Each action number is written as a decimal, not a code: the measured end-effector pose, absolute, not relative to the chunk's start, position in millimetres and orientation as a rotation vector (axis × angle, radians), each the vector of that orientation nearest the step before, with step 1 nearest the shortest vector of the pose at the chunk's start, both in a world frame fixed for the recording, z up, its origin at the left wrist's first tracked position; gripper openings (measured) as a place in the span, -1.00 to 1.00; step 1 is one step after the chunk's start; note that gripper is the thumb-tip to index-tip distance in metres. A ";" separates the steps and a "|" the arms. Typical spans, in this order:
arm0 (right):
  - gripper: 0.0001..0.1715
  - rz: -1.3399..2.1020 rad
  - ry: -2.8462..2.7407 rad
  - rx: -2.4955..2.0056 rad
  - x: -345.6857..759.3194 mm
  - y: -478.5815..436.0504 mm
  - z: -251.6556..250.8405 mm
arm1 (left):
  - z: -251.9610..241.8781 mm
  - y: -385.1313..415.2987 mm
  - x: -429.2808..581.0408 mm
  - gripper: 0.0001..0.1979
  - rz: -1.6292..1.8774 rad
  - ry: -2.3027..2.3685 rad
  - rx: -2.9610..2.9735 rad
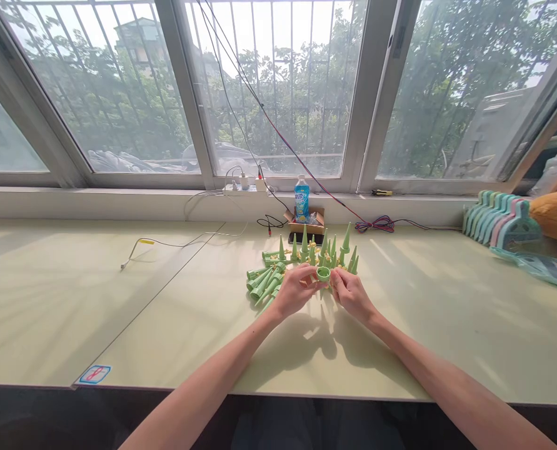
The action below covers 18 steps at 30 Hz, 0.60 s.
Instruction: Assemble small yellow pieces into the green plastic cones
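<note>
A green plastic plant watering spike [324,274] is held above the table with its round, hollow end facing me. My left hand [301,286] closes thumb and fingers on its left side. Just right of the rim, my right hand [351,292] is pinched; whatever lies between those fingertips is hidden. Behind my hands, several similar green spikes [305,240] stand point up, with small yellow parts among them. More green spikes [262,286] lie in a heap to the left of my left hand.
A blue-labelled bottle [301,199] stands by a small cardboard box [319,219] at the window sill. Coiled cable [376,224] lies right of it. Pastel plastic pieces [503,222] stand in a row at far right. A thin wire [135,250] lies at left on the table [189,350].
</note>
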State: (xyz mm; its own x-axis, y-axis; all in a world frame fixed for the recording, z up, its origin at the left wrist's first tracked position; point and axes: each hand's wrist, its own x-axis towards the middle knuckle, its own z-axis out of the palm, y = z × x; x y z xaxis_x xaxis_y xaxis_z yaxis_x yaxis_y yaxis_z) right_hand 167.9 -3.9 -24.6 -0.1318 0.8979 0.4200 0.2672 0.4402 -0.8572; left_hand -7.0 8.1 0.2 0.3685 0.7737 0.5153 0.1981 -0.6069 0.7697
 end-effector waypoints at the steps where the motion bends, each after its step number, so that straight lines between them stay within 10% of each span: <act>1: -0.45 0.764 -1.652 -1.031 167.8 -4.3 -23.9 | -0.1 8.5 -7.8 -0.68 1.239 0.836 2.065; 18: -0.53 0.683 -1.644 -1.012 168.7 -4.1 -20.1 | 6.6 5.0 -4.5 -0.67 1.167 0.882 1.722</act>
